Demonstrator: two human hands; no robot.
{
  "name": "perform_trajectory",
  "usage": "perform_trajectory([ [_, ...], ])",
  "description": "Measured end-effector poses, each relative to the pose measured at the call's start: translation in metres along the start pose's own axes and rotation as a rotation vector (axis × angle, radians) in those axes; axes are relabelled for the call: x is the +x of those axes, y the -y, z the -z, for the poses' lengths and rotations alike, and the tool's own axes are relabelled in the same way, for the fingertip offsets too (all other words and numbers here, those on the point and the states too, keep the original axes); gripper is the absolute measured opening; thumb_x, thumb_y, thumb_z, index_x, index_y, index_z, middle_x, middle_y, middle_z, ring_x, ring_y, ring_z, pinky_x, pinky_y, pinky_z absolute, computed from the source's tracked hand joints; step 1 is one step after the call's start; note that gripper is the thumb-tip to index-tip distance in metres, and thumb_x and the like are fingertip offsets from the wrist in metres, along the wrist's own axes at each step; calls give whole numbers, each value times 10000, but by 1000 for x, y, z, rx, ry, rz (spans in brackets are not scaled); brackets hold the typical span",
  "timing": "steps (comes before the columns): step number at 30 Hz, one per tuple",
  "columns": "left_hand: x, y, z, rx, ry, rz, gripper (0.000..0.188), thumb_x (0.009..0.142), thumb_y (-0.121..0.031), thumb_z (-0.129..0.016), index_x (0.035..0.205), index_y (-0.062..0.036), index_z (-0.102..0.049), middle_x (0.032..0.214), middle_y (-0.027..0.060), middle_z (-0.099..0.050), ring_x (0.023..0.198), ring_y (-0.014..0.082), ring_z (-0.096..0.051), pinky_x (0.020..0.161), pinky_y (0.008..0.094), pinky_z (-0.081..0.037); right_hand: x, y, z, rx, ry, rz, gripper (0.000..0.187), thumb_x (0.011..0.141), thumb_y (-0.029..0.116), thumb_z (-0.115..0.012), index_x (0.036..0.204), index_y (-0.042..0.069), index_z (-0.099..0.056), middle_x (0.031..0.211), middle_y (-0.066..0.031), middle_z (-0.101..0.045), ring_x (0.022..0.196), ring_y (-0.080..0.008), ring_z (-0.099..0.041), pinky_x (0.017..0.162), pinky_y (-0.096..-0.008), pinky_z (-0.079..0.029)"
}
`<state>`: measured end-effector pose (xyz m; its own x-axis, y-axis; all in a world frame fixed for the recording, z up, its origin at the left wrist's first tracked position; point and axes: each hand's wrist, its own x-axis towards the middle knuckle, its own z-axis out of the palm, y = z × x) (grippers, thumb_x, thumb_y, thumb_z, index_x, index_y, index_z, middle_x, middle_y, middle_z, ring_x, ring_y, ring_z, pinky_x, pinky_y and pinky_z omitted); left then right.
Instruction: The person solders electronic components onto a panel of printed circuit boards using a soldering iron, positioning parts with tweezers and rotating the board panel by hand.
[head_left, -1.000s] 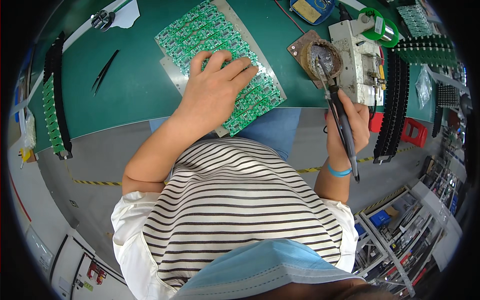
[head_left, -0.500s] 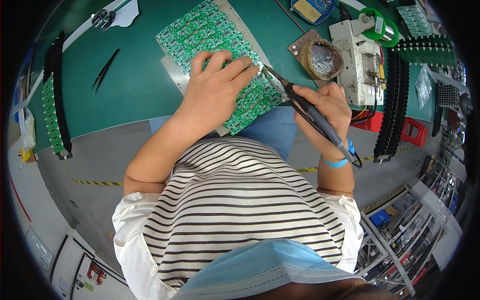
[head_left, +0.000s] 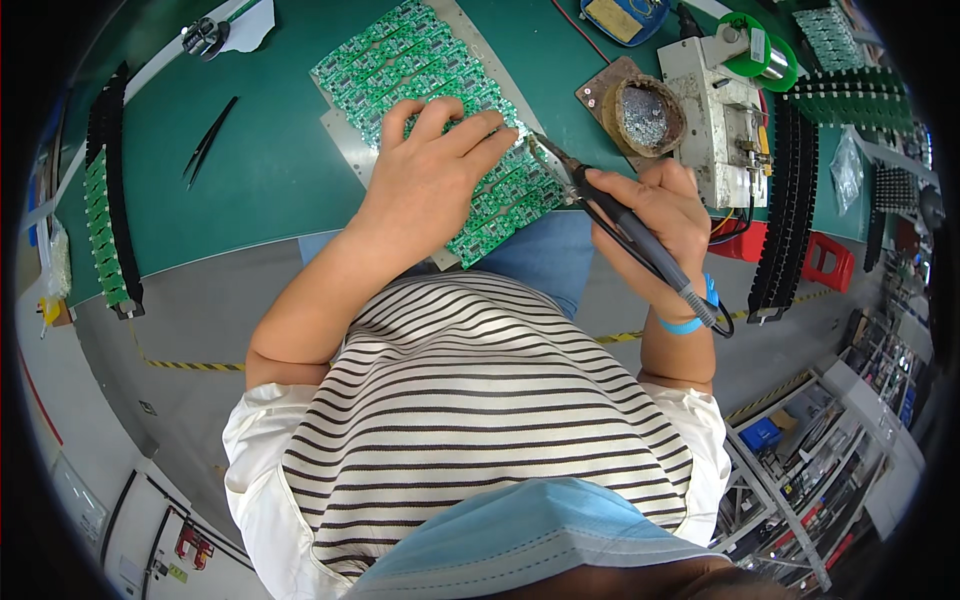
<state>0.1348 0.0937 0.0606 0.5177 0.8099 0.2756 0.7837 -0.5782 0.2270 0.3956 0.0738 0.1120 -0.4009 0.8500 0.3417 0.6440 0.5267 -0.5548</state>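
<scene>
Rows of green circuit boards (head_left: 400,62) lie in a tilted block on a pale flat plate (head_left: 349,150). My left hand (head_left: 430,175) rests on the boards, its fingers spread and bent. In my right hand (head_left: 655,215) is a soldering iron (head_left: 625,222) with a dark handle, a thin tube running along it. Its tip reaches the right edge of the boards, close to my left fingertips. Whether the tip touches a board, I cannot tell. My left palm hides part of the boards.
Right of the boards stand a round pot of solder scraps (head_left: 648,115), a pale metal box (head_left: 705,120) and a green solder wire spool (head_left: 758,52). Black tweezers (head_left: 211,142) lie to the left. Black racks (head_left: 783,215) flank the green table (head_left: 270,170). A blue sponge tray (head_left: 625,18) sits behind.
My right hand and the soldering iron's rear end have shifted slightly to the right. The iron's tip stays at the boards' right edge, and my left hand has barely moved.
</scene>
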Motion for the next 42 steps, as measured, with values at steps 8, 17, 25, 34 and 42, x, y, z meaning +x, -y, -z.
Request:
perform_trajectory([
  [8,1,2,2,-17,-10,-2,476,829,-39,-664,1277,-192,-714,1347,-76,-649,1179,214,-534,1133,441,-292,-26,-10,3,-238,-377,-202,381,725,29,-821,1106,14,-812,791,-19,-727,759,-192,-526,807,-293,-452],
  [17,28,47,17,-32,0,-175,421,832,-26,-654,1210,-190,-744,1279,-79,-678,1173,204,-545,1139,442,-309,-12,3,4,31,-250,-179,403,708,2,-824,1110,21,-814,782,-13,-718,780,-186,-529,814,-291,-451],
  [25,37,69,11,-23,68,-322,370,829,-40,-666,1156,-189,-751,1216,-82,-683,1170,190,-545,1146,443,-309,9,-8,-23,66,-76,-14,403,704,-12,-816,1105,31,-816,739,-8,-681,779,-184,-518,818,-308,-431],
  [34,32,68,4,-37,30,-292,336,836,-67,-676,1140,-192,-744,1195,-86,-670,1164,184,-543,1142,438,-305,19,-6,-24,77,-50,-10,398,701,-20,-810,1094,37,-817,701,-6,-650,770,-191,-512,825,-312,-426],
  [42,31,67,3,-61,20,-277,340,843,-75,-677,1155,-190,-744,1199,-85,-671,1152,177,-545,1140,436,-299,22,-6,-23,87,-36,-30,390,701,-28,-807,1086,32,-818,694,-8,-650,770,-193,-510,810,-320,-444],
])
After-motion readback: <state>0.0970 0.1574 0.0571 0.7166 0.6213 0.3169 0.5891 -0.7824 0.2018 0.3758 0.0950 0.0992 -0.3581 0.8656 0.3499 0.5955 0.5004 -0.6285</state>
